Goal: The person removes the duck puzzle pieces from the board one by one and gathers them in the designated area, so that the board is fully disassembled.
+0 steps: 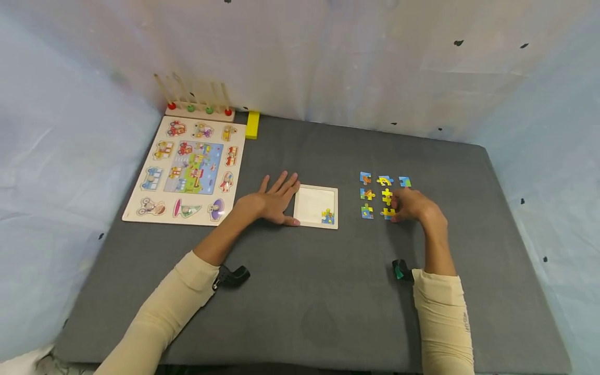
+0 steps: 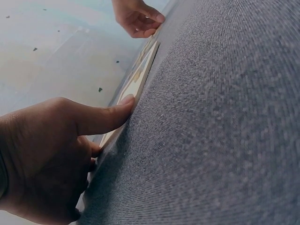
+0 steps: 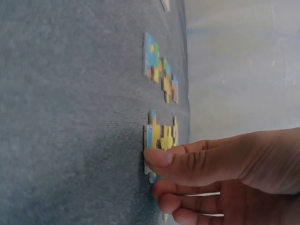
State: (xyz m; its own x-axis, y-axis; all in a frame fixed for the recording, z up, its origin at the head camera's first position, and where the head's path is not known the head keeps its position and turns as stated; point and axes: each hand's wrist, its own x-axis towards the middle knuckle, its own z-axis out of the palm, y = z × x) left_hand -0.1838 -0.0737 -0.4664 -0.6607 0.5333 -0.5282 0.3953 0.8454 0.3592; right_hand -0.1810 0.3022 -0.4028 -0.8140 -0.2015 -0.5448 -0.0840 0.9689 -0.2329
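A shallow wooden puzzle tray (image 1: 309, 205) lies mid-table, with one yellow-and-blue jigsaw piece (image 1: 328, 216) in its near right corner. My left hand (image 1: 272, 204) is spread at the tray's left side, its thumb touching the frame edge in the left wrist view. To the right, loose jigsaw pieces (image 1: 367, 194) lie in rows. My right hand (image 1: 412, 204) is over the right side of these rows. Its thumb and index finger pinch the near middle piece (image 1: 387, 213), blue and yellow, which is still at table level; the thumb covers part of it in the right wrist view.
A large wooden picture board (image 1: 131, 211) with vehicle pieces lies at the left. Behind it stand a peg rack (image 1: 201, 112) with red and green beads and a yellow block (image 1: 252, 125). Plastic sheeting (image 1: 351, 67) rises behind the grey table (image 1: 319, 291).
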